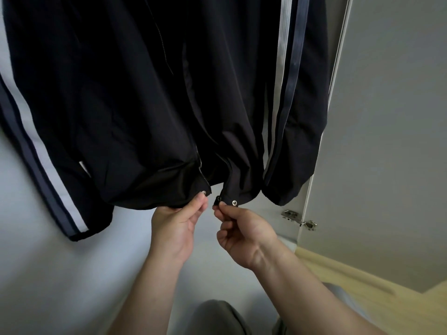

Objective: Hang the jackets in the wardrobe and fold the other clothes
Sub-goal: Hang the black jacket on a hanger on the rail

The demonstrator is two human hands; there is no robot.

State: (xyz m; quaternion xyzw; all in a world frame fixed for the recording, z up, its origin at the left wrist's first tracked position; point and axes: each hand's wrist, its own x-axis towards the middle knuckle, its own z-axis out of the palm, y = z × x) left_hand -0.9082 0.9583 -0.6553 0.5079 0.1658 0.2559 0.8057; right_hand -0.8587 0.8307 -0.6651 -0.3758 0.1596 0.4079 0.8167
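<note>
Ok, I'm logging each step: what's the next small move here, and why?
Probably bring the two hem ends together and seat the zip's end in the slider. The jacket hangs with its front open; the left hand grips one hem end below the zip teeth, the right hand pinches the slider, and a gap separates them.

Jacket [121, 93]: black, plain, faint sheen. Sleeve stripes [36, 153]: a white band beside a slate-blue band, running lengthwise down both sleeves. Snap studs [234, 202] at the hem: silver. Zip teeth [200, 169]: pale metal on black tape. Wardrobe door [387, 141]: flat light grey. Hinge [298, 218]: bright steel. Wardrobe interior [48, 274]: pale grey-white. Floor [350, 281]: light yellow wood tone. Trousers [217, 317]: grey-olive, blurred.
</note>
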